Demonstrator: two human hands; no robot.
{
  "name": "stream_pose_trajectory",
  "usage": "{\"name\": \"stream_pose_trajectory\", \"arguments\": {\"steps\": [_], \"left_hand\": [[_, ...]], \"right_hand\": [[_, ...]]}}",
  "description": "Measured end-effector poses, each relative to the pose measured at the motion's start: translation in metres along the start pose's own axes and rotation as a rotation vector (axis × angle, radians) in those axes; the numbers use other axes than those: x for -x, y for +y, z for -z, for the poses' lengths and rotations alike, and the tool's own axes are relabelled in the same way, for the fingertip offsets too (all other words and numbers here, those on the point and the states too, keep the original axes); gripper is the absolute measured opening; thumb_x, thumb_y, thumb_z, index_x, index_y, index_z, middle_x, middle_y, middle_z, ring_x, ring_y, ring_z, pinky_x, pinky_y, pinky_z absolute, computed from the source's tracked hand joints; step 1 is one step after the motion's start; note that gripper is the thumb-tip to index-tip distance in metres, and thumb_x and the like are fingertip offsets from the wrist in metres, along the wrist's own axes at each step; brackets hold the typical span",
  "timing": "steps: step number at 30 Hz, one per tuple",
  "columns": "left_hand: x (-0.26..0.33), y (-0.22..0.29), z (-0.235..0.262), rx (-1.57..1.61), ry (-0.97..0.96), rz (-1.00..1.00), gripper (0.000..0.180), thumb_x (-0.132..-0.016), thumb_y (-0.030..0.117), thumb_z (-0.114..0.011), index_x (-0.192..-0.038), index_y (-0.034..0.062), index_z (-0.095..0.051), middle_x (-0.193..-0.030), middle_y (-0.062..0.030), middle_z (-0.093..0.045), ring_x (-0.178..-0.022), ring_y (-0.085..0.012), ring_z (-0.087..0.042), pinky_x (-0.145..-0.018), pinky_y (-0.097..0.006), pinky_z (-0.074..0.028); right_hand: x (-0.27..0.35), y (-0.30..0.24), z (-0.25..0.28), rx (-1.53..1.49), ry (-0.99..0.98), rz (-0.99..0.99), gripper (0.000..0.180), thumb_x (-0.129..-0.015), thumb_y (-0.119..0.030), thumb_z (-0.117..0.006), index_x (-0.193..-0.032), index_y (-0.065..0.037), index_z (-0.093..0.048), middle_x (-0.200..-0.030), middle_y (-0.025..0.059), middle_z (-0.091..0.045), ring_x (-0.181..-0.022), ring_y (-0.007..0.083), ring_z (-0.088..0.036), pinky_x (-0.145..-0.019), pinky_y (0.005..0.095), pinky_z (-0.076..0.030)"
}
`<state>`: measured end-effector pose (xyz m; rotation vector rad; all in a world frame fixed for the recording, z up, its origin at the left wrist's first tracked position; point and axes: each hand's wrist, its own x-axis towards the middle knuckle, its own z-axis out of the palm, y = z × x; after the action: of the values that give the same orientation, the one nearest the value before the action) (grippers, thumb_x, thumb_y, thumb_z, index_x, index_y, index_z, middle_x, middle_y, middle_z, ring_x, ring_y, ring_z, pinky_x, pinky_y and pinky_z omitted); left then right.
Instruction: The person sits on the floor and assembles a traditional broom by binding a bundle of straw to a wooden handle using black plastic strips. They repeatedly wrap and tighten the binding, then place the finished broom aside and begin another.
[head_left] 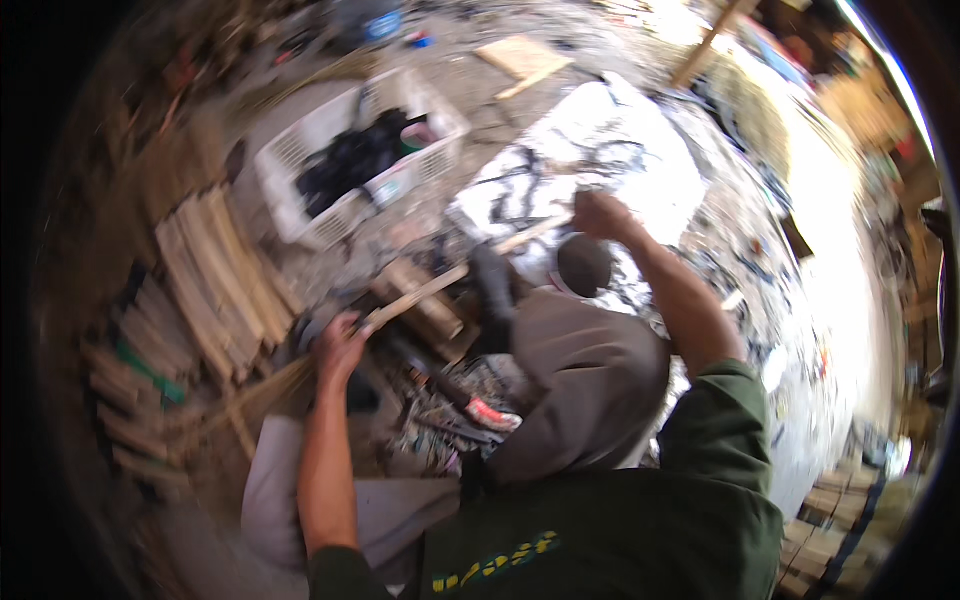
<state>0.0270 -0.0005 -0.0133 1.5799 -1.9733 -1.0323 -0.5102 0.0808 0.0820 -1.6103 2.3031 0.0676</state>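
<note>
A thin, pale wooden stick slants across in front of my knees, from lower left to upper right. My left hand is closed round its near end. At the far end my right hand makes a fist that meets the stick; motion blur hides its fingertips. Just below this fist is a dark round container with a pale rim. Under the stick lie short wooden blocks, beside my dark shoe. A tool with a red and white handle rests among scraps between my legs.
A white plastic crate with black material inside stands ahead on the left. Bundled wooden slats lie left of my left hand. Beyond my right hand spreads a white sheet strewn with dark strips. A flat board lies farther off.
</note>
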Motion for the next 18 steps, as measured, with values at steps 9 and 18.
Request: {"name": "stream_pose_trajectory", "arguments": {"steps": [9,18], "left_hand": [[0.011,0.030,0.010,-0.253,-0.008,0.074,0.042,-0.081,0.041,-0.077,-0.115,0.0168,-0.069,-0.106,-0.0111,-0.073,-0.107,-0.0307,-0.066,-0.097,-0.046,-0.041],[0.017,0.035,0.012,-0.243,0.051,0.038,0.036,-0.082,0.021,-0.073,-0.117,0.0159,-0.066,-0.103,-0.0116,-0.074,-0.103,-0.0336,-0.067,-0.093,-0.046,-0.044]], "right_hand": [[-0.009,-0.272,-0.049,-0.468,-0.080,0.543,0.015,-0.086,-0.019,-0.067,-0.096,-0.007,-0.066,-0.095,0.0148,-0.069,-0.090,0.0310,-0.069,-0.081,0.0415,-0.054],[0.044,-0.331,-0.149,-0.696,0.206,0.600,0.019,-0.086,-0.019,-0.069,-0.099,-0.007,-0.063,-0.091,0.0166,-0.067,-0.091,0.0395,-0.065,-0.080,0.0472,-0.052]]}}
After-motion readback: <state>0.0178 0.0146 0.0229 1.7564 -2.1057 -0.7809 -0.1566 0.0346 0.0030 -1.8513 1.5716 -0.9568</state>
